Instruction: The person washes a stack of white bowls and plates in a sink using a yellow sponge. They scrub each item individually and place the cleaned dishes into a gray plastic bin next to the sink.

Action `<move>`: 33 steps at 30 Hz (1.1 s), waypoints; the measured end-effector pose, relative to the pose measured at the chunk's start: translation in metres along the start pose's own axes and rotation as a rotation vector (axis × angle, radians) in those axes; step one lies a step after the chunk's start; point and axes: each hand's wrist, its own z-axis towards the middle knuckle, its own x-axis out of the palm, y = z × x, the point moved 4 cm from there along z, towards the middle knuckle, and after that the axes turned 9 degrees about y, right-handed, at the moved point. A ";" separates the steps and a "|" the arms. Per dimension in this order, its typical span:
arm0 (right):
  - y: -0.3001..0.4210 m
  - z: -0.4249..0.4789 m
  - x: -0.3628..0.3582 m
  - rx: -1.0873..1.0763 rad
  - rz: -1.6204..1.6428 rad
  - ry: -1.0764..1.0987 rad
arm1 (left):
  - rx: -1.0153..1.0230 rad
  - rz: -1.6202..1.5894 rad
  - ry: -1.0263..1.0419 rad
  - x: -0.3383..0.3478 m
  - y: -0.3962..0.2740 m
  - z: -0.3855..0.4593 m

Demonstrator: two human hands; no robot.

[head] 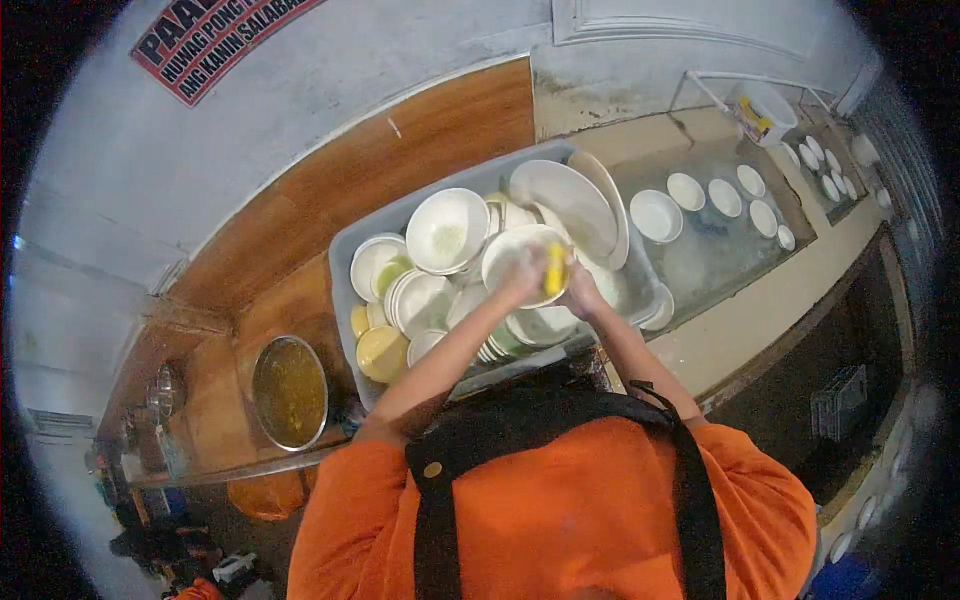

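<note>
Blurred by motion, my left hand is over the inside of a white bowl, closed on a yellow sponge. My right hand grips the same bowl at its right rim; its fingertips are partly hidden. Both hands are above a grey plastic tub heaped with dishes. Around them in the tub lie another white bowl with residue in it, stacked white bowls, yellow cups and large oval plates.
Several white bowls stand in a water-filled basin right of the tub, beside a pale counter edge. A white plastic container is at its far end. Left of the tub is a round metal-rimmed vessel. A wooden panel rises behind.
</note>
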 end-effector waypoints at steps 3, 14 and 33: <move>-0.007 -0.002 -0.034 -0.147 -0.351 0.046 | -0.008 0.331 0.387 0.002 0.001 -0.010; 0.061 -0.033 -0.030 0.058 0.443 -0.318 | -0.082 0.809 0.193 0.006 -0.017 0.009; 0.114 -0.052 0.007 -0.247 0.268 -0.025 | -0.209 -1.069 -0.143 -0.057 -0.068 -0.005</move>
